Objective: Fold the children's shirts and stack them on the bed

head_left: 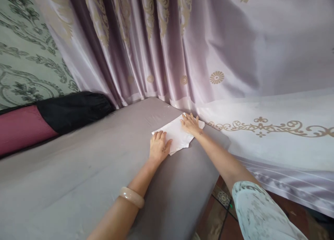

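Observation:
A white cloth (175, 133) lies flat near the far corner of a grey-mauve bed (86, 163). My left hand (158, 146) rests palm down on the cloth's near left edge, fingers stretched out. My right hand (191, 124) lies flat on the cloth's far right part, fingers spread. Both hands press on the cloth and hold nothing. A pale bangle (132, 197) sits on my left forearm. My right arm has a light patterned sleeve (257, 212).
A lilac curtain (208, 52) with gold motifs hangs behind and drapes over the right side. A black and pink bolster (49, 118) lies at the bed's far left. Patterned green wallpaper (26, 52) is behind it. Tiled floor (224, 212) shows beside the bed's right edge.

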